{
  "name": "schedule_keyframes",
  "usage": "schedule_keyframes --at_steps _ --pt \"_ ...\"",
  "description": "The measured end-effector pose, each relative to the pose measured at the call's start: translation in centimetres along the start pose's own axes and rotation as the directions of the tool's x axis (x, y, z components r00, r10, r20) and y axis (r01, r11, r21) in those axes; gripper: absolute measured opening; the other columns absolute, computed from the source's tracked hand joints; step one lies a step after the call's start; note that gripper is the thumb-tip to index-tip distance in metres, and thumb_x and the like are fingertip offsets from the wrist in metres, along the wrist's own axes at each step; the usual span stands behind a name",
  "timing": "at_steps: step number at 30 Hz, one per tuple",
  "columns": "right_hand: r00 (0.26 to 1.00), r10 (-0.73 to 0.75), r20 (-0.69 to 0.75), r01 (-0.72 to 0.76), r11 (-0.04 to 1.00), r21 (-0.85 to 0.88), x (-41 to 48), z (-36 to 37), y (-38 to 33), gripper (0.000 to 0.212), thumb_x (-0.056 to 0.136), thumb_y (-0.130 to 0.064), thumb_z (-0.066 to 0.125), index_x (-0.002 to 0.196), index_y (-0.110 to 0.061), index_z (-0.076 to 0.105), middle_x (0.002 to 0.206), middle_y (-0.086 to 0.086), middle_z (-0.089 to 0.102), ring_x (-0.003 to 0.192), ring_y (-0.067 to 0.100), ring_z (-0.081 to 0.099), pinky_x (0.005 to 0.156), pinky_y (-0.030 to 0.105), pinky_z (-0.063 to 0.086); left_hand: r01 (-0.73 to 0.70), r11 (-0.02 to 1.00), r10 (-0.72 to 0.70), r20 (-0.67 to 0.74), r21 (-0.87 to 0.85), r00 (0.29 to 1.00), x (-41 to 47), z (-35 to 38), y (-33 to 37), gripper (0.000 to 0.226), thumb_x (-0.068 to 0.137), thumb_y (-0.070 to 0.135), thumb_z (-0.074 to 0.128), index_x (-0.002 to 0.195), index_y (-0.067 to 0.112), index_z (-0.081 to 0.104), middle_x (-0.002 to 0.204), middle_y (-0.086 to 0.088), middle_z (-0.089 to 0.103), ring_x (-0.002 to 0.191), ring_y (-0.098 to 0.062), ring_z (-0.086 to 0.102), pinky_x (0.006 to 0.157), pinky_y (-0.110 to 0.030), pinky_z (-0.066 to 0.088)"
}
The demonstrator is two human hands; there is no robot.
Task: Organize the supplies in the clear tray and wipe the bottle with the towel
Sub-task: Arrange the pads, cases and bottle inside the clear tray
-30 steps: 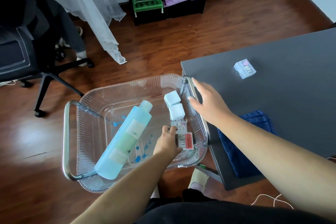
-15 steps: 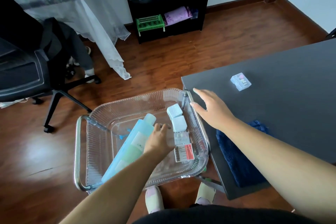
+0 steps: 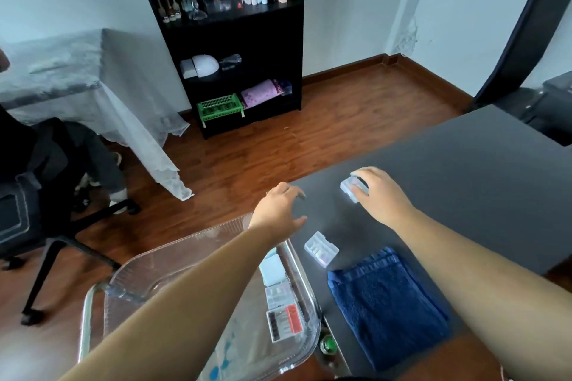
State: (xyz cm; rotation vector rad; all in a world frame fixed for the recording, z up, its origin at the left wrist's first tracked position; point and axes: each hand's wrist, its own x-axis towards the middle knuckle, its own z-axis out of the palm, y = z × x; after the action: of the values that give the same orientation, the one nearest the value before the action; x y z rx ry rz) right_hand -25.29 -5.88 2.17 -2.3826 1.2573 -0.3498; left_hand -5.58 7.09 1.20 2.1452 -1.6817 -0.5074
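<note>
The clear ribbed tray (image 3: 148,269) with metal handles sits at the table's left edge. Along its right side lie a light blue box (image 3: 271,271), a clear case (image 3: 278,295) and a red-and-black case (image 3: 284,322). My left forearm crosses the tray and hides the bottle. My left hand (image 3: 278,210) hovers with its fingers spread over the near-left corner of the dark table (image 3: 464,179). My right hand (image 3: 382,195) closes over a small clear case (image 3: 351,190) on the table. A second small clear case (image 3: 320,249) lies beside the folded blue towel (image 3: 387,303).
A black shelf unit (image 3: 232,40) with a green basket (image 3: 219,107) stands against the far wall. An office chair (image 3: 31,195) and a cloth-covered table (image 3: 77,77) are at the left. A black chair (image 3: 526,49) stands at the far right.
The view has tilted up. My left hand has left the tray and reached to the table's corner. My right hand has moved from the tray's rim onto the far clear case.
</note>
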Motion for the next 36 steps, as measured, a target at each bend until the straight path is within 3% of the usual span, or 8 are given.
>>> schedule_keyframes --at_steps 3,6,11,15,22,26,30,36 --pt "0.998 0.030 0.049 -0.028 0.999 -0.042 0.3 0.0 1.9 0.034 0.093 -0.028 0.053 0.123 -0.013 0.056 0.131 0.004 0.053 0.122 0.023 0.045 0.096 0.036 0.041 -0.082 0.988 0.052 0.219 0.131 0.974 1.4 1.2 1.9 0.052 0.078 0.037 0.073 0.124 0.027 0.051 0.130 0.001 0.047 0.123 -0.019 0.045 0.101 -0.036 0.040" --pt "0.991 0.087 0.099 -0.079 0.994 -0.078 0.9 0.7 3.1 0.036 0.092 -0.030 0.053 0.125 -0.015 0.055 0.131 0.005 0.052 0.121 0.024 0.046 0.093 0.037 0.043 -0.173 0.956 0.059 0.421 0.239 0.905 1.7 2.4 2.6 0.070 0.070 0.046 0.079 0.130 0.029 0.046 0.132 0.001 0.046 0.124 -0.021 0.044 0.099 -0.037 0.039" --pt "0.977 0.175 0.126 -0.168 0.984 -0.058 2.1 2.5 3.9 0.044 0.087 -0.033 0.062 0.125 -0.015 0.052 0.127 0.007 0.053 0.118 0.026 0.047 0.089 0.039 0.044 -0.267 0.915 0.064 0.544 0.303 0.836 2.2 3.6 2.6 0.078 0.060 0.046 0.086 0.128 0.035 0.049 0.130 0.005 0.046 0.121 -0.018 0.046 0.088 -0.035 0.041" --pt "0.964 0.246 0.099 -0.240 0.968 -0.070 3.1 4.0 3.9 0.044 0.085 -0.034 0.065 0.119 -0.011 0.052 0.118 0.009 0.053 0.112 0.028 0.048 0.081 0.037 0.042 -0.300 0.904 0.112 0.507 0.305 0.855 2.5 3.8 2.4 0.060 0.064 0.042 0.084 0.118 0.036 0.058 0.124 0.007 0.050 0.117 -0.017 0.048 0.083 -0.033 0.042" --pt "0.957 0.288 0.043 -0.287 0.958 -0.027 3.5 4.4 3.5 0.034 0.080 -0.022 0.068 0.106 -0.004 0.056 0.107 0.013 0.054 0.100 0.031 0.051 0.070 0.033 0.039 -0.234 0.938 0.110 0.422 0.256 0.900 2.3 3.8 2.2 0.055 0.066 0.047 0.080 0.115 0.034 0.059 0.115 0.010 0.057 0.111 -0.015 0.051 0.087 -0.034 0.044" --pt "0.971 0.238 0.021 -0.238 0.968 0.074 3.2 2.3 2.6 0.036 0.078 -0.021 0.069 0.110 -0.010 0.057 0.105 0.009 0.053 0.097 0.028 0.052 0.071 0.033 0.040 -0.227 0.941 0.136 0.335 0.250 0.932 2.3 2.2 2.5 0.053 0.067 0.047 0.079 0.115 0.033 0.059 0.110 0.010 0.060 0.107 -0.014 0.052 0.079 -0.027 0.037" --pt "0.979 0.200 -0.036 -0.190 0.966 0.175 2.3 0.0 0.7 0.033 0.077 -0.020 0.070 0.107 -0.013 0.058 0.101 0.004 0.052 0.086 0.021 0.050 0.070 0.030 0.038 -0.177 0.958 0.126 0.223 0.225 0.967 1.7 -0.7 2.1 0.051 0.067 0.045 0.078 0.113 0.032 0.061 0.106 0.011 0.061 0.104 -0.014 0.054 0.081 -0.028 0.042" --pt "0.996 0.088 -0.022 -0.081 0.975 0.208 -0.2 -1.0 -4.4 0.033 0.075 -0.017 0.071 0.106 -0.015 0.059 0.101 0.002 0.055 0.089 0.023 0.056 0.078 0.038 0.049 -0.049 0.980 0.041 0.044 0.191 0.998 -1.8 -5.1 -0.9 0.051 0.065 0.045 0.079 0.110 0.030 0.063 0.103 0.009 0.062 0.099 -0.015 0.054 0.074 -0.026 0.039"
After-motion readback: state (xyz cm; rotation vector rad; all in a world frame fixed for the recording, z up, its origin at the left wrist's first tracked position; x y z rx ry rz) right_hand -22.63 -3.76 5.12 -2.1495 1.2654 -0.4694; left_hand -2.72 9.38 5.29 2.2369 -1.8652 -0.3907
